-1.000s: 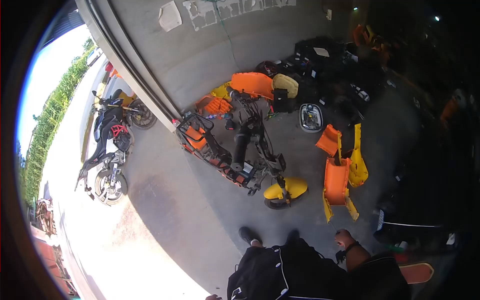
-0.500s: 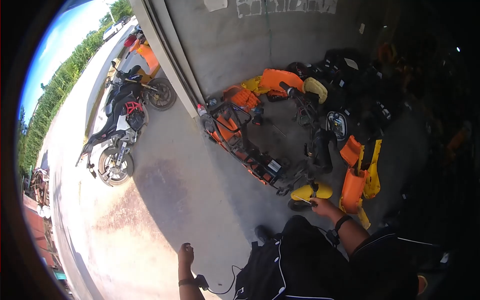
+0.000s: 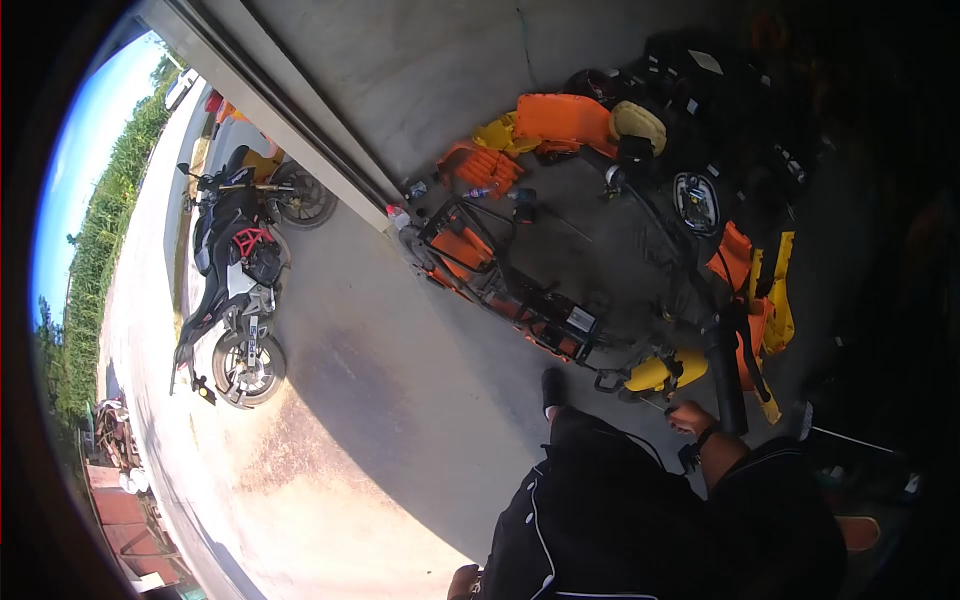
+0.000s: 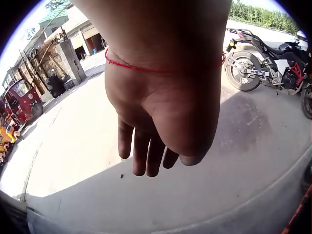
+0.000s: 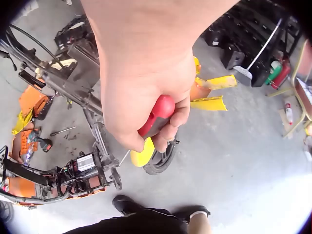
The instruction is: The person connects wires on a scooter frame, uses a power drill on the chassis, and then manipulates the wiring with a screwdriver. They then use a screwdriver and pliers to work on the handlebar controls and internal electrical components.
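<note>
In the right wrist view my right hand (image 5: pixel 146 112) grips a screwdriver by its red handle (image 5: pixel 165 106), its thin metal shaft pointing down and left. A stripped scooter with a bare black frame (image 3: pixel 545 310) stands just ahead. My right hand is near its yellow front fender (image 3: pixel 665 372) and below the black handlebar grip (image 3: pixel 727 380) in the head view. My left hand (image 4: pixel 156 107) hangs over the concrete floor with loose, extended fingers and nothing in it. A red string circles that wrist.
Orange and yellow body panels (image 3: pixel 770 310) lie right of the scooter, with more orange panels (image 3: pixel 565 118) by the wall. A cordless drill (image 5: pixel 41 141) and another screwdriver (image 5: pixel 63 130) are on the floor. A black motorcycle (image 3: pixel 235 250) stands outside at left.
The head view has shifted, so the scooter appears farther right. My right hand reached out toward the fender, then drew back slightly. My left hand swung up, then dropped to the bottom edge.
</note>
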Motion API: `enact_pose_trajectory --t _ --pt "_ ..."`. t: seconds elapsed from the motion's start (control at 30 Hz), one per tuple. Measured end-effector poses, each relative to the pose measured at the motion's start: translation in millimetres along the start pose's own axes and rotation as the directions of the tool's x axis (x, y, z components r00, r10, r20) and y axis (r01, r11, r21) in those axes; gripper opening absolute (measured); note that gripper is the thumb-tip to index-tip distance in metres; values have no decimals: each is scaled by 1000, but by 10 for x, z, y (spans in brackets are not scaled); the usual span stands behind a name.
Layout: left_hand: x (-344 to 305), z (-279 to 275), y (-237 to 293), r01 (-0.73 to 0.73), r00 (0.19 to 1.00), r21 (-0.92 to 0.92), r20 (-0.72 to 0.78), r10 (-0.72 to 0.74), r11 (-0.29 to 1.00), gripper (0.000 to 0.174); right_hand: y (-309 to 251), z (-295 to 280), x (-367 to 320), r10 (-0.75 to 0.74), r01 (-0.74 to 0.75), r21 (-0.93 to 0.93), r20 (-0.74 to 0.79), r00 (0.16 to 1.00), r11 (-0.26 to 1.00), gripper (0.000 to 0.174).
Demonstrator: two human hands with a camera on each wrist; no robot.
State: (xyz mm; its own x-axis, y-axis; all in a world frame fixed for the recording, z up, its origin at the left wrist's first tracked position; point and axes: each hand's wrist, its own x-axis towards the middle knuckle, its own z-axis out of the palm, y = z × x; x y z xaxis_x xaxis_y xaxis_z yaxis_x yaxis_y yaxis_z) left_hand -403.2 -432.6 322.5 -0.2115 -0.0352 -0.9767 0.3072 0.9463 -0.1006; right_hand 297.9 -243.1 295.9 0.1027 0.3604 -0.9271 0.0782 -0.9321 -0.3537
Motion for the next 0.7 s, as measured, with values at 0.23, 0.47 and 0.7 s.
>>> enact_pose_trajectory --t 0.23,0.47,0.7 --pt "-670 -1283 1867 -135 936 -29 -333 117 990 44 -882 695 120 -75 76 -92 21 997 993 18" --pt "-765 -1820 4764 -569 452 698 -177 874 435 38 -1488 940 -109 -385 302 -268 -353 853 915 45" --pt "-974 -1171 7344 -444 266 878 319 910 -178 50 -1270 1307 -615 -69 95 31 -472 879 995 27"
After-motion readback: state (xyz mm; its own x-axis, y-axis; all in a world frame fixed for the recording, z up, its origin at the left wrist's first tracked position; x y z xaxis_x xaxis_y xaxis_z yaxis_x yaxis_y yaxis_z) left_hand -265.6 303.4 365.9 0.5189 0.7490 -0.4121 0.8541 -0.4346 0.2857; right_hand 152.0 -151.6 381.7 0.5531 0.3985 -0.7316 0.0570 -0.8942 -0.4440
